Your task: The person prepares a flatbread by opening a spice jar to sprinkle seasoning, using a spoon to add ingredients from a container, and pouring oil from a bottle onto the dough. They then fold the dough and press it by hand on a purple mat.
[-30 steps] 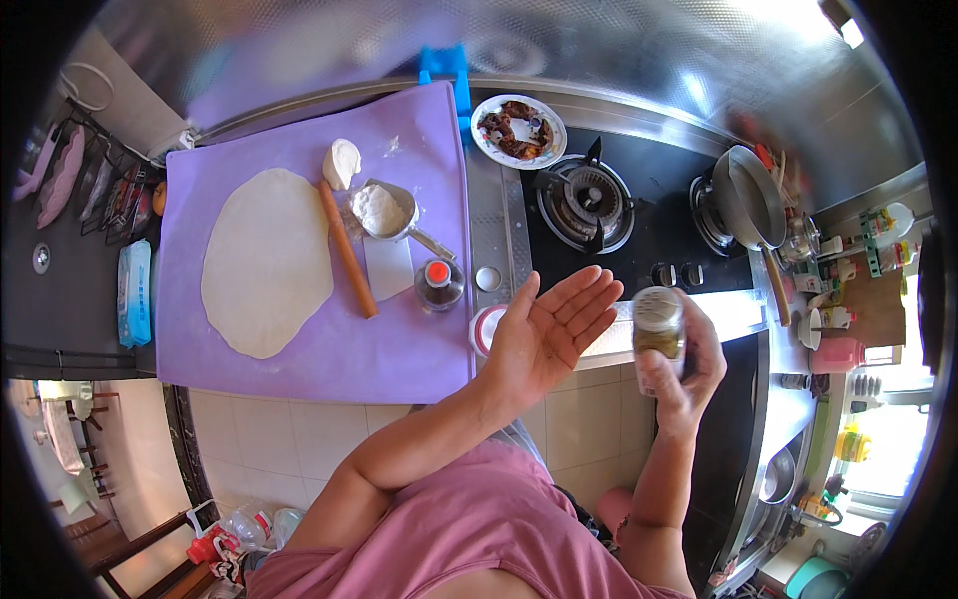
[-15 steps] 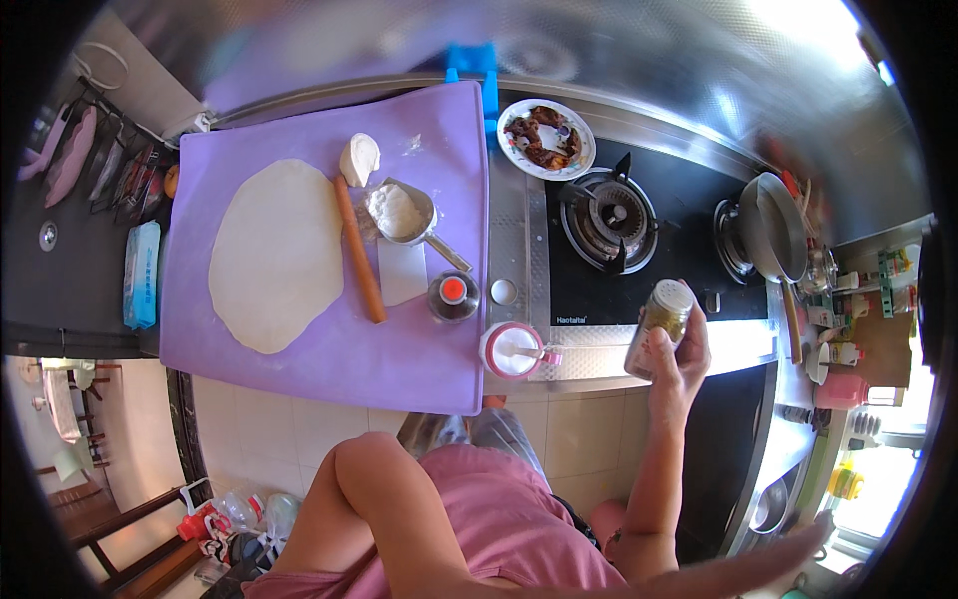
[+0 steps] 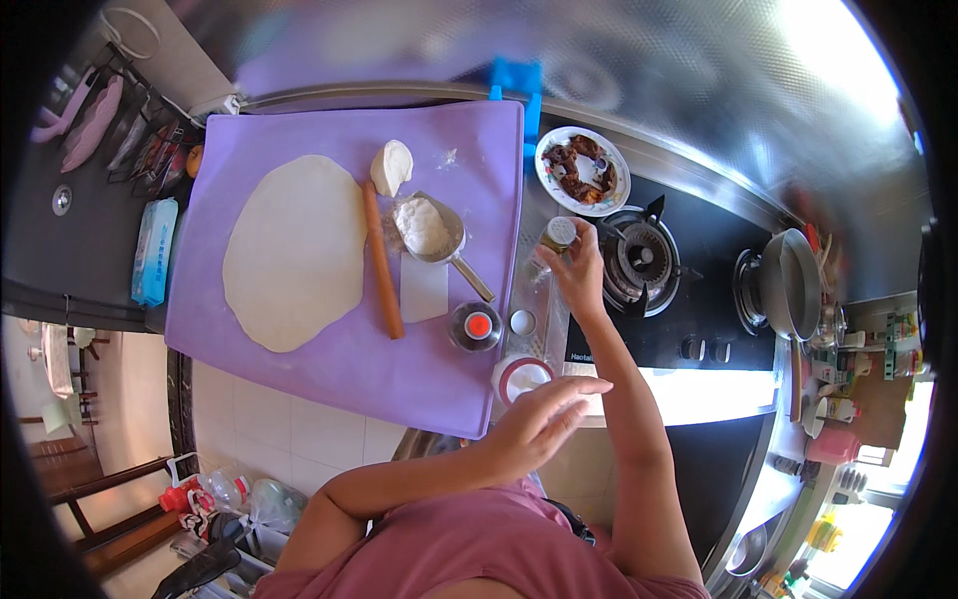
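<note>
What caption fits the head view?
Right hand holds a shaker jar near the gas burner; rolled-out dough lies on a purple mat.

1 shaker (image 3: 561,232) | 1 rolling pin (image 3: 382,265) | 1 scoop (image 3: 456,232) | 1 plate (image 3: 621,190) | 2 burners (image 3: 645,256)

We saw a plain purple mat (image 3: 489,240), a cream dough sheet (image 3: 294,255), an orange-brown rolling pin (image 3: 383,270), white flour (image 3: 420,226) and a silver scoop (image 3: 451,232). Our shirt (image 3: 479,544) was dusty pink. The jar (image 3: 548,244) looked olive-yellow below its pale lid (image 3: 561,232). The plate (image 3: 596,208) was white with small coloured motifs, its food (image 3: 574,182) dark brown. We found the stove (image 3: 714,285) black, the packet (image 3: 155,253) light blue, and the bottle (image 3: 462,337) dark with an orange-red cap (image 3: 478,325).
</note>
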### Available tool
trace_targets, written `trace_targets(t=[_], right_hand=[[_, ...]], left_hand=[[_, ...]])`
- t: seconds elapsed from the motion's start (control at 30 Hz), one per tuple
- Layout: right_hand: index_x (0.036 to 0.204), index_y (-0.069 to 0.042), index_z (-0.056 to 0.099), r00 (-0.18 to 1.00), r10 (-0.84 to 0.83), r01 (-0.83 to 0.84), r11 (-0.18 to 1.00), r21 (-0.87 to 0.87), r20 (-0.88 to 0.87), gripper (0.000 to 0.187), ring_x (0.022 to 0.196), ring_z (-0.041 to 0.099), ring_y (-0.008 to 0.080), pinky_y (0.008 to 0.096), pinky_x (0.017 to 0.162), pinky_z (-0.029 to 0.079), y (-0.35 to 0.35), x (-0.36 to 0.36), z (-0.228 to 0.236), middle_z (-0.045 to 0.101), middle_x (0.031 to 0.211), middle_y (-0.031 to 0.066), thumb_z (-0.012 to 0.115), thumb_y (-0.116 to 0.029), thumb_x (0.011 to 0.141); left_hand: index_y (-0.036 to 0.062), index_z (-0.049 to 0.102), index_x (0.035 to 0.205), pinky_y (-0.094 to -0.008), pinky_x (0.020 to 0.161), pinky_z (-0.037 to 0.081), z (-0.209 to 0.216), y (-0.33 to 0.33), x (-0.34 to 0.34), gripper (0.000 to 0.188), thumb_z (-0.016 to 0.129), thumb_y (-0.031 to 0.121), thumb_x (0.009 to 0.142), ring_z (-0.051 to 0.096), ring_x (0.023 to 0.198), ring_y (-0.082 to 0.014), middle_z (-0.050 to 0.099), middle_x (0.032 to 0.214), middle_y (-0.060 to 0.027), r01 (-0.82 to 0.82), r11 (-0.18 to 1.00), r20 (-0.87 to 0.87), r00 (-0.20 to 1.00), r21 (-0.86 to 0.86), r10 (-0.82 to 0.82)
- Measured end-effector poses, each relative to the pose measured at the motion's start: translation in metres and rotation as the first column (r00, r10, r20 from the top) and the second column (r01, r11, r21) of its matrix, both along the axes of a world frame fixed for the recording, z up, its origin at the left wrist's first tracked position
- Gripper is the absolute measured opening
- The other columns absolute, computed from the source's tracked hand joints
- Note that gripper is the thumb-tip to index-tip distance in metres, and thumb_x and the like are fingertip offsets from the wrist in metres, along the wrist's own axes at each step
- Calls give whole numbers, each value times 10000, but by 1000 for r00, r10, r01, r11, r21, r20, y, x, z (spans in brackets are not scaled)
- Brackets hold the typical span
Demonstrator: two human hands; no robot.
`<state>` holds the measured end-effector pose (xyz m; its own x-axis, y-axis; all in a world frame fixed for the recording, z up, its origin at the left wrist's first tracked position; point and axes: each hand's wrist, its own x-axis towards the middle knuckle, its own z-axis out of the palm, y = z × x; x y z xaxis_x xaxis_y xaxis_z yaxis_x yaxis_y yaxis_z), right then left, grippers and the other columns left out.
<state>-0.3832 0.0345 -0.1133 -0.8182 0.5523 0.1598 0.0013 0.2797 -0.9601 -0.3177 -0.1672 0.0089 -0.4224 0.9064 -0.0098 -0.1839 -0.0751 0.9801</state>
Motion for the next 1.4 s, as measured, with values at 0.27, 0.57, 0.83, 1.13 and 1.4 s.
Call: trace_targets(t=[0.27, 0.57, 0.83, 1.13, 1.4], right_hand=[[1148, -12, 476, 999, -13, 9, 995, 104, 44, 526, 961, 650, 255, 348, 846, 498, 8, -30, -39, 634, 1021, 158, 796, -83, 738], [1331, 16, 425, 996, -44, 10, 921, 389, 78, 700, 1168, 541, 356, 396, 991, 428, 4, -23, -26, 546, 1242, 221, 787, -185, 767], [1245, 6, 562, 992, 63, -79, 986, 146, 110, 343, 1130, 578, 211, 339, 942, 484, -30, 54, 53, 588, 1199, 146, 625, -84, 920], [1160, 8, 616, 982, 128, -143, 983, 112, 137, 291, 996, 650, 233, 320, 846, 541, -60, 102, 80, 641, 1080, 154, 636, -15, 870], [1044, -11, 630, 979, 139, -176, 946, 274, 150, 191, 859, 668, 241, 324, 723, 552, -83, 116, 102, 650, 956, 146, 669, -83, 872]], left_hand=[[-29, 456, 1352, -359, 1151, 291, -30, 5, -10, 353, 345, 89, 1037, 417, 1345, -213, 472, 1400, -139, -138, 990, 589, 800, -8, 117], [-15, 450, 1365, -380, 1150, 291, -3, -3, -14, 506, 333, -89, 879, 372, 1388, -228, 427, 1459, -142, -131, 985, 510, 843, -115, 172], [8, 487, 1267, -391, 1091, 375, -62, -62, 4, 402, 479, -83, 875, 480, 1287, -227, 511, 1340, -140, -569, 807, 349, 733, -157, 585], [34, 385, 1367, -391, 1021, 425, -131, -31, -41, 789, 825, 104, 716, 516, 1227, -293, 490, 1333, -165, -748, 663, -528, 577, -34, 624], [36, 473, 1286, -402, 951, 474, -128, -32, -42, 758, 864, 109, 640, 578, 1135, -304, 592, 1191, -159, -758, 651, -507, 547, 40, 666]])
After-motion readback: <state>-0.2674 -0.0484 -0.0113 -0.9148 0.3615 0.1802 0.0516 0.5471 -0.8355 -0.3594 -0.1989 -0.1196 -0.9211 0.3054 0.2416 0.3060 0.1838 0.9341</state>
